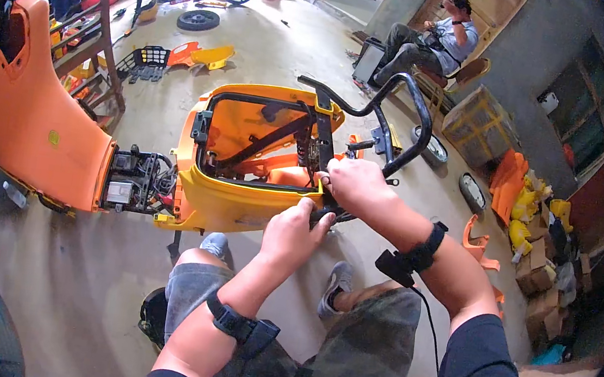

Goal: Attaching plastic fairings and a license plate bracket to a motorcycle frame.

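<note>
In front of me stands a partly stripped scooter with a yellow-orange body panel [238, 207] around an open bay. A black tube frame [258, 145] and a coil spring show inside the bay. My right hand [360, 185] is closed at the panel's rear right corner, fingers curled; what they pinch is too small to name. Just below it, my left hand [288, 232] is closed against the same corner, thumb and forefinger near a dark part that I cannot make out. Beyond my right hand rises a bent black tubular rail [412, 104]. The orange scooter front [45, 109] lies to the left.
Exposed wiring and a silver box [120, 193] sit between the body and front. On the floor lie a wheel [198, 20], a black basket [147, 60] and orange panels [479, 246]. A seated person [439, 43] is at the back right, near a taped carton [482, 124].
</note>
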Demonstrator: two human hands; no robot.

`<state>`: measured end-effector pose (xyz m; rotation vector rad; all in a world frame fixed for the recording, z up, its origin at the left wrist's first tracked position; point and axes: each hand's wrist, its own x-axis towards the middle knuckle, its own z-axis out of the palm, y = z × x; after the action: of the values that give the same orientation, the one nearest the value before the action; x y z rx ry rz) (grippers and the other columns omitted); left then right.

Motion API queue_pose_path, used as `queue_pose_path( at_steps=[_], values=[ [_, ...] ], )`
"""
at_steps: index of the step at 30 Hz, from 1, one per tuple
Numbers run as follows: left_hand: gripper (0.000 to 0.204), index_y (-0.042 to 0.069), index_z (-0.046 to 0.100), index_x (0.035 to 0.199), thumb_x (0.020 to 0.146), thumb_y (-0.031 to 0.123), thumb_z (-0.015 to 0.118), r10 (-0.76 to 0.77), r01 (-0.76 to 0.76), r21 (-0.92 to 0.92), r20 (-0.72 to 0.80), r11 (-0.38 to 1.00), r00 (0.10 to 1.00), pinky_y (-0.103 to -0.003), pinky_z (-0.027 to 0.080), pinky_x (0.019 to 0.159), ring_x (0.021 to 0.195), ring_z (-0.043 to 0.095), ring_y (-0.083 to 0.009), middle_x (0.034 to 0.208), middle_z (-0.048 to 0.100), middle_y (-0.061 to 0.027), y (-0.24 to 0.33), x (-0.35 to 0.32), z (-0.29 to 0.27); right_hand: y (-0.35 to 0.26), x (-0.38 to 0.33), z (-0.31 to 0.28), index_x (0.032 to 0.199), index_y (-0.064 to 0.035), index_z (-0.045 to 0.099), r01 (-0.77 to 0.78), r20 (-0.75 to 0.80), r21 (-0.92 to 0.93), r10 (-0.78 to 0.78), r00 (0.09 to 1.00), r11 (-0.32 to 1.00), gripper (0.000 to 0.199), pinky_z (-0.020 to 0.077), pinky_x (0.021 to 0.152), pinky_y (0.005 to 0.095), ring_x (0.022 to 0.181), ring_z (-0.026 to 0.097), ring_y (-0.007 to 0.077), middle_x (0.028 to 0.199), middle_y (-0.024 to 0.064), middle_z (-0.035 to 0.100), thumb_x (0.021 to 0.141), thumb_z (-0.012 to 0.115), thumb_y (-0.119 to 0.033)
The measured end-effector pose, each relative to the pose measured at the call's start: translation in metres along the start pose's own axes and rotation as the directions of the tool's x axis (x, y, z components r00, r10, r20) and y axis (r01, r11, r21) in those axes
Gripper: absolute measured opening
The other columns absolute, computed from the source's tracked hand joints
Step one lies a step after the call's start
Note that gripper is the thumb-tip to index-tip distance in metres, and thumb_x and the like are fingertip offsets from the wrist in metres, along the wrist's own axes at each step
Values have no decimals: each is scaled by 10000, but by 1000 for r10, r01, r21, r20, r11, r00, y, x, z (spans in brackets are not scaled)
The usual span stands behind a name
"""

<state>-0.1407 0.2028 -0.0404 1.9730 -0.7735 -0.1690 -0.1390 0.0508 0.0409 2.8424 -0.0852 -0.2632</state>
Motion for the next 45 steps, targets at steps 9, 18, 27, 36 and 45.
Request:
queue_pose_path(
  at_steps=[9, 18, 27, 36, 45],
  values=[
    [421, 10, 565, 992, 865, 410, 611, -13, 13, 12, 7, 1000, 1000, -455, 507, 736, 809, 649, -376, 815, 658, -222, 1, 0, 0, 8, -2, -11, 852, 1, 614, 154, -13, 5, -154, 988, 988, 158, 536, 697, 418, 791, 667, 315, 796, 165, 663, 829, 542, -137],
    [408, 8, 552, 950, 872, 406, 598, -6, 6, 15, 28, 1000, 1000, -468, 505, 731, 808, 641, -393, 815, 653, -233, 1, 1, -1, -11, 5, -12, 851, -7, 698, -184, 128, 135, 167, 978, 974, 239, 537, 727, 444, 816, 679, 340, 864, 197, 687, 814, 519, -162],
    [413, 32, 559, 986, 869, 425, 607, -25, 24, 27, 32, 999, 999, -459, 500, 733, 813, 645, -373, 807, 654, -211, 1, 1, 0, -2, -4, -5, 935, 1, 586, -35, 25, 138, 32, 999, 990, 178, 538, 707, 442, 820, 670, 361, 850, 206, 667, 856, 522, -145],
    [415, 29, 557, 992, 871, 422, 606, -5, 4, 18, 20, 1000, 1000, -460, 500, 735, 817, 644, -379, 819, 656, -215, 0, 1, 2, -5, 7, -10, 878, 14, 681, -127, 156, 120, 108, 982, 985, 280, 533, 732, 440, 820, 670, 339, 854, 209, 675, 860, 517, -212],
    [397, 7, 555, 931, 866, 395, 608, -9, 9, 7, 18, 1000, 1000, -462, 509, 728, 799, 646, -390, 808, 653, -235, 2, 1, -1, -4, -8, -8, 853, -22, 626, -53, 9, 137, 52, 999, 989, 201, 521, 725, 462, 826, 664, 352, 811, 203, 666, 857, 525, -196]
  ],
)
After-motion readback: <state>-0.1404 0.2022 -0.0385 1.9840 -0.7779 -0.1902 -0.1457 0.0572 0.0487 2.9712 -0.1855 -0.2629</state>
